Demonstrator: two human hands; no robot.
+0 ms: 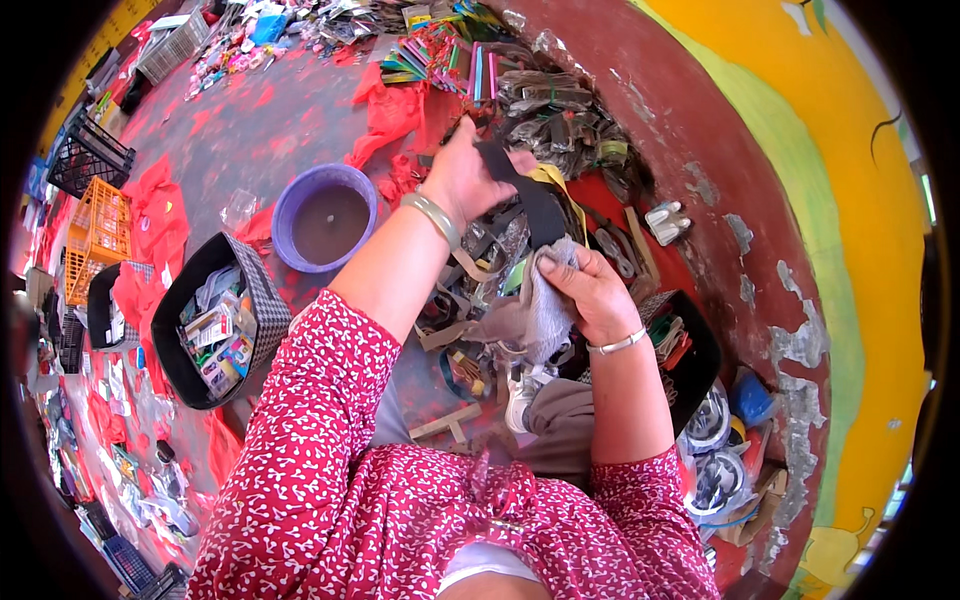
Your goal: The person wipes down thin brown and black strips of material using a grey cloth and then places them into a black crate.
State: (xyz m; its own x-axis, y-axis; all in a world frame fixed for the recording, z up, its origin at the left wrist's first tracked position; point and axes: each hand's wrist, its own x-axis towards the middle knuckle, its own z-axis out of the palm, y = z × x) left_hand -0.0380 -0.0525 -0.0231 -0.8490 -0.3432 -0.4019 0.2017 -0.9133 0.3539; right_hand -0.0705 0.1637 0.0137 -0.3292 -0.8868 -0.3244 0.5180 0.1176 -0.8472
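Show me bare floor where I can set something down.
The widest free patch is grey floor beyond the purple basin, between the left red plastic and the right red plastic. It is crowded under the left hand and right hand, and where stacked bundles line the wall.

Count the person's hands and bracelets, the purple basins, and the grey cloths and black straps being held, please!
Hands: 2 (left hand, right hand)
Bracelets: 2
Purple basin: 1
Grey cloth: 1
Black strap: 1
Total: 7

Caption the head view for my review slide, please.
Left hand on a black strap, right hand holding grey cloth, purple basin to the left.
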